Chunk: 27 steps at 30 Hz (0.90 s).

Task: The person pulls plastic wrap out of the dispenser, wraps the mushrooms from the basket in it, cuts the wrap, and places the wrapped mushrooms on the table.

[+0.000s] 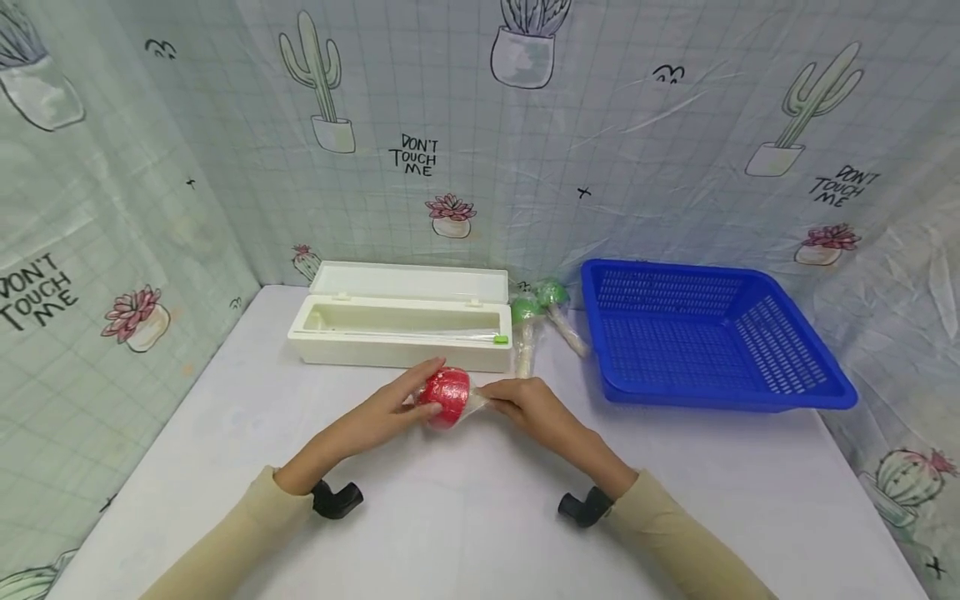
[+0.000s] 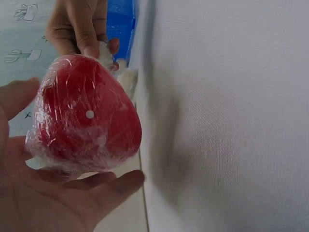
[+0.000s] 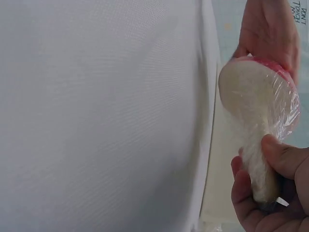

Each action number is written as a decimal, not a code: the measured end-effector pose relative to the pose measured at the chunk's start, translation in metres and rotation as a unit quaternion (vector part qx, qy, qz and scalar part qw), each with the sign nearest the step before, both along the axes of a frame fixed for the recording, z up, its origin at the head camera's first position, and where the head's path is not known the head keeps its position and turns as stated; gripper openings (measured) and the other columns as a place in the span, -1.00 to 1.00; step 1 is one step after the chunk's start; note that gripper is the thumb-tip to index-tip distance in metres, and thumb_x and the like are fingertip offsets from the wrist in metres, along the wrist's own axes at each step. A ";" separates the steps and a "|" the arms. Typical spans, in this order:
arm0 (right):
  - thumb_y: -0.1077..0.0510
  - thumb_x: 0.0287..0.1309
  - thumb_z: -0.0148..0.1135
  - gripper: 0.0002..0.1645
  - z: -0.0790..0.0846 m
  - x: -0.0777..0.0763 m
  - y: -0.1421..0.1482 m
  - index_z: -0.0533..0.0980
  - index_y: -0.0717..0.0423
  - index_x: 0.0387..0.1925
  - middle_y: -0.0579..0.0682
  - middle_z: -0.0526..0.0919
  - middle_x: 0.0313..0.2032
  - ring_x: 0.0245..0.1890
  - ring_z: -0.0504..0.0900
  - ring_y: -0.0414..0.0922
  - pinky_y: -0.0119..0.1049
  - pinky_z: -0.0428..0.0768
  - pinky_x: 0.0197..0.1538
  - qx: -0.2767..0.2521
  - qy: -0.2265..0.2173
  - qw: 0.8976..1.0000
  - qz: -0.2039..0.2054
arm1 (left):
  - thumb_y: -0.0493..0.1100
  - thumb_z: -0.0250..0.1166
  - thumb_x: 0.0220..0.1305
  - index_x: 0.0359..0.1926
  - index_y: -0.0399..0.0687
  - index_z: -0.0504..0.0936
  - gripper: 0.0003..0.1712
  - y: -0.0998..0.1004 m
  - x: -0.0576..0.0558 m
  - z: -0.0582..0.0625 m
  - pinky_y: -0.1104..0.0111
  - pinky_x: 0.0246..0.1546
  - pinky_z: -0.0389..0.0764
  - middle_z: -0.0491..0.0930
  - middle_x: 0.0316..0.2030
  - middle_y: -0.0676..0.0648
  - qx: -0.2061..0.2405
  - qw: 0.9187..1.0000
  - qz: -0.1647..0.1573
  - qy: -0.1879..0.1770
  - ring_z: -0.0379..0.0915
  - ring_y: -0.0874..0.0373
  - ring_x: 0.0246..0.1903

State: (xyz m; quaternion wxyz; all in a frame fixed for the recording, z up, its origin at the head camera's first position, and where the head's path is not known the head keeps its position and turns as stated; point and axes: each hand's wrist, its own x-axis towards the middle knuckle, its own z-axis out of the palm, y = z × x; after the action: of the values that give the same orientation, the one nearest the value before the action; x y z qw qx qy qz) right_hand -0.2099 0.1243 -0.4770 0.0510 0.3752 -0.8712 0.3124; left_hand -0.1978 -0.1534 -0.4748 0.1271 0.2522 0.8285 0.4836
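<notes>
A toy mushroom [image 1: 447, 397] with a red cap and pale stem is wrapped in clear plastic film, held above the table on its side. My right hand [image 1: 531, 408] grips its stem [image 3: 260, 169], thumb on one side and curled fingers on the other. Around the cap [image 2: 87, 113] my left hand [image 1: 390, 410] spreads its thumb and fingers loosely, with the palm toward the cap's top. Film lies wrinkled over the cap, and a small white dot shows through it. Just behind the hands stands a white film dispenser box [image 1: 405, 356], lid raised, with a green slider [image 1: 501, 339] on its front edge.
Two green-capped mushrooms in film, one nearer [image 1: 526, 311] and one farther [image 1: 552, 292], lie between the box and a blue plastic basket [image 1: 720, 398] at the right. A patterned curtain [image 1: 480, 167] closes off the back and sides of the white table [image 1: 465, 533].
</notes>
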 end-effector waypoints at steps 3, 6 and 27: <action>0.28 0.33 0.29 -0.69 -0.002 0.002 0.005 0.68 0.21 0.07 0.04 0.79 -0.21 -0.33 0.71 -0.21 -0.38 0.70 -0.22 -0.010 -0.037 0.999 -0.011 | -0.02 0.46 0.28 0.63 -0.08 -0.09 0.14 0.007 -0.001 -0.001 -0.11 0.41 0.26 -0.10 0.60 -0.16 -0.042 0.998 -0.003 0.036 -0.10 -0.17 0.55; 0.23 0.38 0.25 -0.63 -0.002 0.005 0.008 0.63 0.21 0.17 0.05 0.76 -0.33 -0.50 0.53 -0.30 -0.44 0.59 -0.41 -0.013 -0.075 0.997 -0.020 | -0.04 0.52 0.21 0.62 -0.18 -0.15 0.24 0.017 -0.003 -0.005 -0.10 0.42 0.24 -0.09 0.59 -0.22 -0.042 0.998 0.010 0.038 -0.08 -0.20 0.54; 0.22 0.30 0.36 -0.45 -0.012 -0.017 -0.016 0.52 0.13 0.31 0.09 0.69 0.09 0.12 0.66 0.00 -0.17 0.64 0.16 0.134 0.070 0.988 -0.019 | -0.14 0.47 0.27 0.44 -0.43 0.24 -0.12 0.024 0.001 -0.009 -0.12 0.29 0.44 0.35 0.35 -0.35 -0.117 0.969 0.150 0.155 0.31 -0.26 0.32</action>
State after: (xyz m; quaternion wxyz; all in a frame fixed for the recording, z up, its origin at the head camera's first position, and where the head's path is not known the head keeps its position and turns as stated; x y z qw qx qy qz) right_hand -0.2266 0.1085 -0.4891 0.0669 0.3831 -0.9065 0.1643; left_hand -0.1972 -0.1298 -0.4842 -0.0478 0.1798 0.9174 0.3517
